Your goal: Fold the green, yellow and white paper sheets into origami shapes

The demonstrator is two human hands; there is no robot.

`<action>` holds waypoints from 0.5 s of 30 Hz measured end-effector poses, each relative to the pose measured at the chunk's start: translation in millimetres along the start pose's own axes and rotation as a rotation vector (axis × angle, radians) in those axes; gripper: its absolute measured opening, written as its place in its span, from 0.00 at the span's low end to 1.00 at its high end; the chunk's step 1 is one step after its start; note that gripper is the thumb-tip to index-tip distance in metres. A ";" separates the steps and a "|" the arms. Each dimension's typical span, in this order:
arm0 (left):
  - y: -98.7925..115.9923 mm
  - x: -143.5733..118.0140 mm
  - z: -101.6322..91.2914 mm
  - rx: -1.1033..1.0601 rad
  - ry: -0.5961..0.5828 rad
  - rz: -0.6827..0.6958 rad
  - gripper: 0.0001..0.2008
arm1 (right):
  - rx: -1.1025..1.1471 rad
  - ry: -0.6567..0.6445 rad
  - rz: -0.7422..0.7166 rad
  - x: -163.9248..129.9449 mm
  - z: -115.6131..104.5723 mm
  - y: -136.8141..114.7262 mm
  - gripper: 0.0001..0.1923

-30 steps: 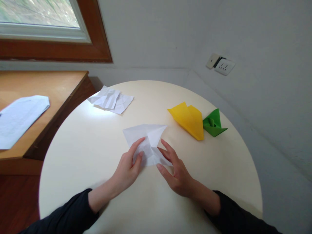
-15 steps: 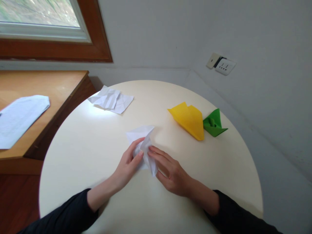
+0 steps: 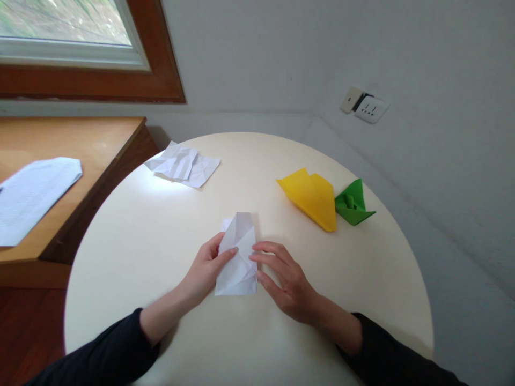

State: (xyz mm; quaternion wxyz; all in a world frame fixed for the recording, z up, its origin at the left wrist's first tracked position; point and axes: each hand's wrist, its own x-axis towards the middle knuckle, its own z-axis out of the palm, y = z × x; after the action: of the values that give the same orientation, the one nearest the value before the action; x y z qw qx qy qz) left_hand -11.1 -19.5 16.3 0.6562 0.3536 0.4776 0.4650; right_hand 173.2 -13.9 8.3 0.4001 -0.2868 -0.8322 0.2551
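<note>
A creased sheet of white paper (image 3: 241,273), folded into a tall narrow shape, is at the middle of the round table. My left hand (image 3: 207,262) grips its left edge, thumb on top and fingers behind it. At the right edge, my right hand (image 3: 285,281) has its fingers apart, with the tips at or just beside the paper; whether they touch it I cannot tell. A small flap of white shows behind the paper's upper left side.
On the round cream table (image 3: 181,332) lie a creased white paper (image 3: 183,163) at back left, a yellow folded paper (image 3: 311,198) and a green folded paper (image 3: 354,203) at right. Left stands a wooden desk (image 3: 96,139) with a printed sheet (image 3: 36,193).
The white paper has gone from partly raised and spread to a flat, narrow folded shape. My right hand's fingers have loosened from it and spread. My left hand still holds it.
</note>
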 end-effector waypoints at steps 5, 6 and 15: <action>1.0 -0.4 -1.4 0.010 -0.061 -0.088 0.19 | 0.183 0.186 0.266 0.3 2.6 9.8 0.05; 1.3 -0.4 -2.1 0.014 -0.084 -0.113 0.20 | 0.237 0.204 0.318 0.6 3.1 12.3 0.04; 5.3 -0.7 -13.0 0.072 -0.392 -0.344 0.17 | 0.475 0.142 0.436 1.2 -7.1 28.3 0.18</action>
State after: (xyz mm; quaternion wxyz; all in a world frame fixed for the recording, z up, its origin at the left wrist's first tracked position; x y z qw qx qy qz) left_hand -25.1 -18.3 17.5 0.7926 0.3737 0.4106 0.2521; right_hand 186.1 8.3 -5.7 0.4491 -0.3738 -0.6385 0.5009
